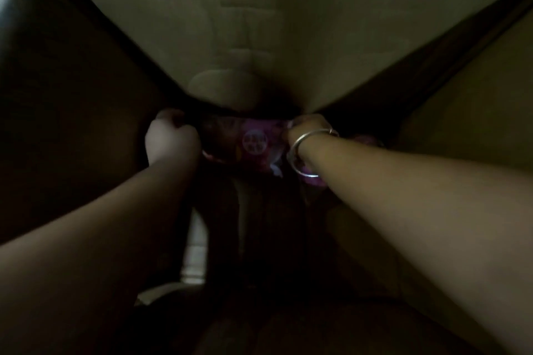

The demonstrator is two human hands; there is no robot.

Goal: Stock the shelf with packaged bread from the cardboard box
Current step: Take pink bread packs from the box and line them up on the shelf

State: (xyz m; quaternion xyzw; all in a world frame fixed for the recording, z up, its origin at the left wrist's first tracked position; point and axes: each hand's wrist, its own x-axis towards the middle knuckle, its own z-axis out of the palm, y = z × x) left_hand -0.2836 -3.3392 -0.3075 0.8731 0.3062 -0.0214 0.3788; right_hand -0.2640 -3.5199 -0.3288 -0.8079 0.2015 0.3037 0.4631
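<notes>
The head view is dark and looks down into the cardboard box (72, 95). A pink and purple bread package (253, 143) with a round label lies deep at the box's bottom. My left hand (170, 135) is closed on the package's left end. My right hand (307, 128), with a metal bangle on the wrist, grips its right end. Part of a second pink package (366, 141) shows behind my right wrist. The fingers of both hands are mostly hidden in shadow.
A pale box flap or wall (274, 23) fills the top of the view. Brown cardboard sides rise at the left and at the right (467, 112). A pale strip (196, 248) shows below, between my forearms.
</notes>
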